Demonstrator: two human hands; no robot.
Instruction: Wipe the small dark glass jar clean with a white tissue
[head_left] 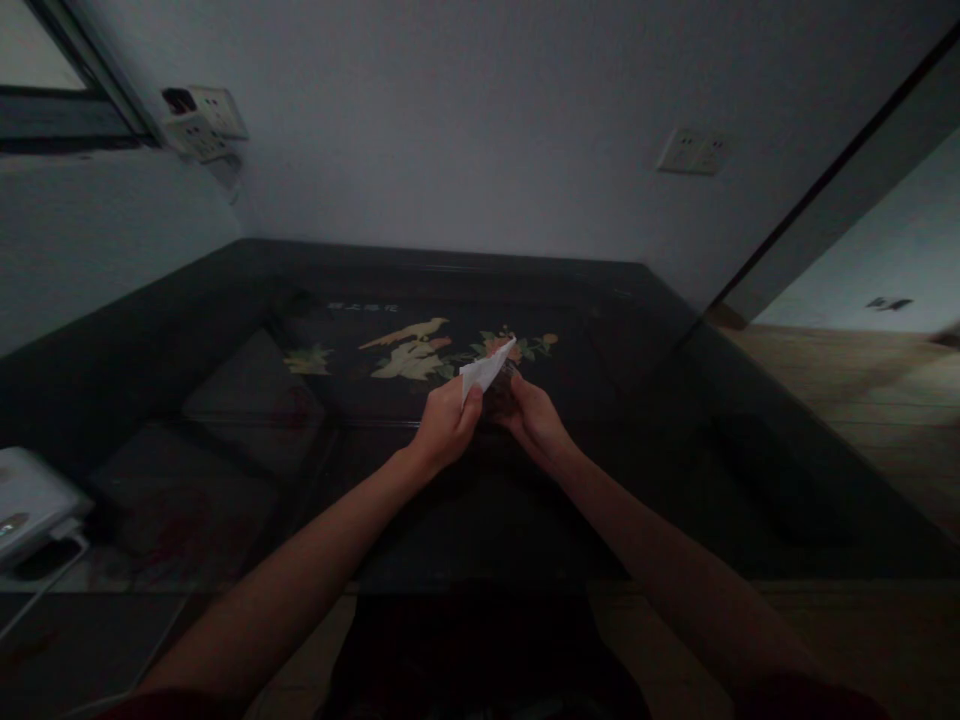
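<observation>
In the middle of the head view, my left hand (448, 422) is closed on a white tissue (484, 371), with the thumb pressing it from above. One pointed corner of the tissue sticks up to the right. My right hand (541, 418) curls its fingers round a small dark, glassy-looking object (502, 392). That object is partly hidden by the fingers and too dim to name. The tissue lies against its upper left side. Both hands are close together above a dark glossy tabletop (480, 520).
A bird-and-flower picture (412, 350) decorates the table's far part. At the left edge stands a white device (37, 505) with a white cable. Wall sockets (694, 151) are on the wall behind, and a plugged-in adapter (196, 135) is at the left corner. Wooden floor (862, 380) shows right.
</observation>
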